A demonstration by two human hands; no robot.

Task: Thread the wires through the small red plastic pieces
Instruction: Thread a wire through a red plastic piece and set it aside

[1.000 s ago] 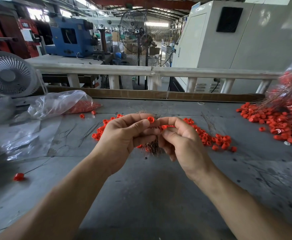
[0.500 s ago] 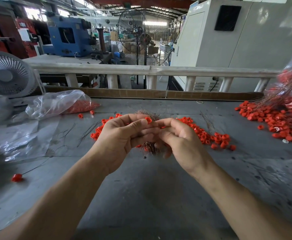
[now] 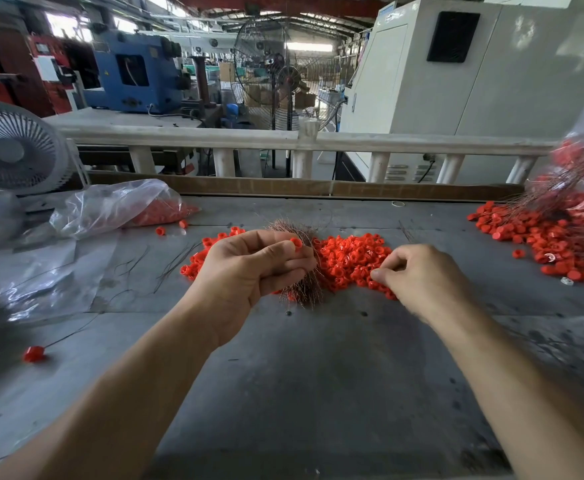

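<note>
My left hand [image 3: 249, 271] pinches a small red plastic piece [image 3: 296, 242] between thumb and forefinger, and its lower fingers curl round a bundle of thin brown wires [image 3: 304, 292]. A heap of loose red pieces [image 3: 349, 258] lies on the grey table behind both hands. My right hand [image 3: 418, 278] hovers over the right end of that heap, fingers curled, fingertips touching the pieces; whether it holds one is hidden. The wire in the pinched piece is too thin to see.
A clear bag [image 3: 117, 206] with more red pieces lies at the back left beside a small white fan [image 3: 13, 147]. Finished threaded pieces [image 3: 553, 233] pile up at the right. One threaded piece [image 3: 33, 353] lies at the left. Loose wires [image 3: 166, 268] lie near the heap.
My right hand has left my left hand and moved right and down to the heap of red pieces. My left hand stays put with the red piece and wire bundle.
</note>
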